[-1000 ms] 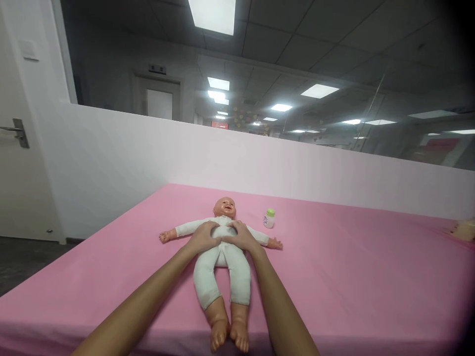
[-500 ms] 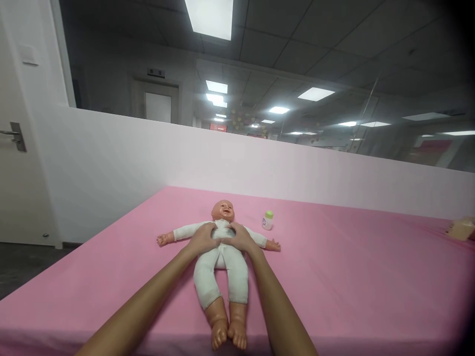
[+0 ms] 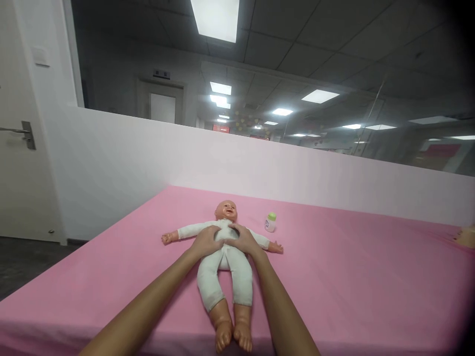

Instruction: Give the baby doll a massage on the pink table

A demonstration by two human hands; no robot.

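Observation:
A baby doll (image 3: 224, 257) with a bald plastic head and a white cloth body lies on its back, arms spread out and feet towards me. My left hand (image 3: 207, 241) cups one side of its torso, and my right hand (image 3: 243, 241) cups the other. Both thumbs reach in over the belly and nearly meet; the fingers around the doll's sides are partly hidden. Close to the doll's outstretched arm on the right stands a small clear bottle (image 3: 270, 225) with a green cap, touched by neither hand.
A pink cloth (image 3: 352, 277) covers the table beneath the doll. Behind it runs a low white wall (image 3: 297, 170) with glass above. At the far right edge a beige object (image 3: 465, 237) is partly cut off. A door (image 3: 25, 188) stands at the left.
The whole view has shifted slightly, so everything sits a little further right. Both hands keep their place on the doll's torso.

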